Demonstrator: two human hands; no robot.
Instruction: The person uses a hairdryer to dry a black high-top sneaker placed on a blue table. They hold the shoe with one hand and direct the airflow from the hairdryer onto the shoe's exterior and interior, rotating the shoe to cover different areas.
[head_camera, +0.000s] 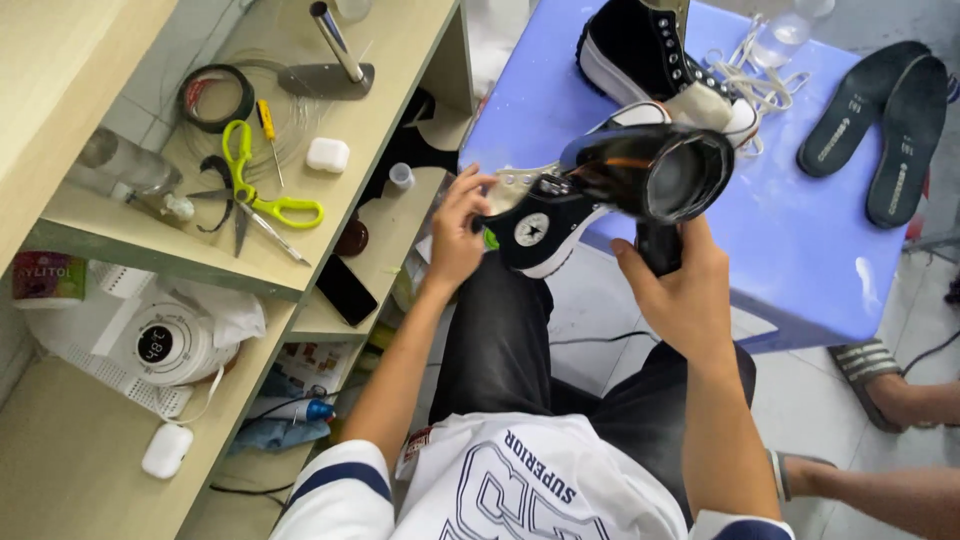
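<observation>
My left hand (458, 228) grips a black high-top sneaker (545, 220) with a white sole, held over my lap at the edge of a blue table (800, 240). My right hand (680, 290) is closed on the handle of a black hair dryer (655, 175), whose barrel lies right against the shoe's upper. A second black sneaker (635, 50) stands on the table behind, with loose white laces (745, 80) beside it. Two dark insoles (885, 115) lie at the table's right end.
A wooden shelf unit on the left holds yellow-handled scissors (265, 195), a tape roll (215, 97), a screwdriver (268, 130), a white earbud case (327, 154) and a metal stand (335, 65). Another person's sandalled feet (880, 380) are on the floor at right.
</observation>
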